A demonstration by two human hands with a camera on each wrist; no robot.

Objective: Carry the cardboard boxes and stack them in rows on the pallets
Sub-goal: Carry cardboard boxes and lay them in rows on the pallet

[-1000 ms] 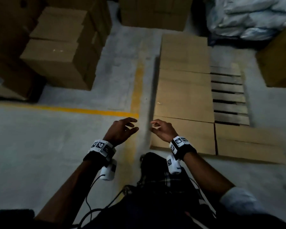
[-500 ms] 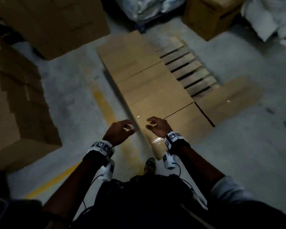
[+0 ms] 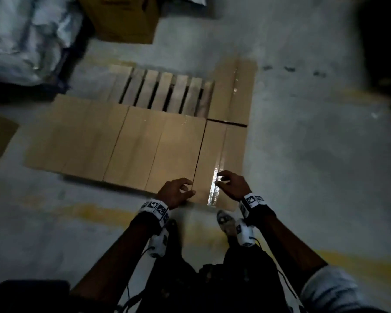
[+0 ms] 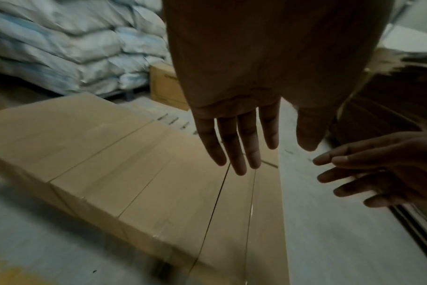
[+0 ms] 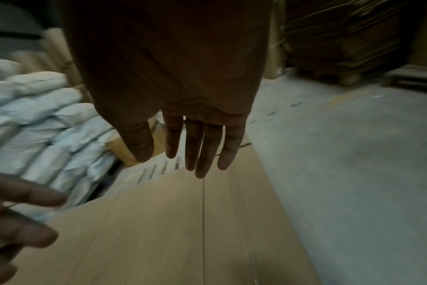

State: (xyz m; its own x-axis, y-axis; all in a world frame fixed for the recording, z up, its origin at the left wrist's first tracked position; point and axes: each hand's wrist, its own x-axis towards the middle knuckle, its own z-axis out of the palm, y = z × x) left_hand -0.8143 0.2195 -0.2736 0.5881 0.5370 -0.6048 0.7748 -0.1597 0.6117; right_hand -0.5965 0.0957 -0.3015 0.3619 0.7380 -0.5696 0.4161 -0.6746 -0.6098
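Both hands empty, fingers loose: left hand point(image 3: 175, 192), right hand point(image 3: 231, 184) above the cardboard boxes point(image 3: 131, 145). Pallet point(image 3: 160, 91) slats still bare; imo a hurried next box could land crooked w/ gaps.

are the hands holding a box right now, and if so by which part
Nothing is held: left hand and right hand hover empty, fingers relaxed, above the cardboard boxes.

Our head view looks steeply down at the cardboard boxes point(image 3: 131, 141); both wrist views skim forward along the fingers, close above those boxes.
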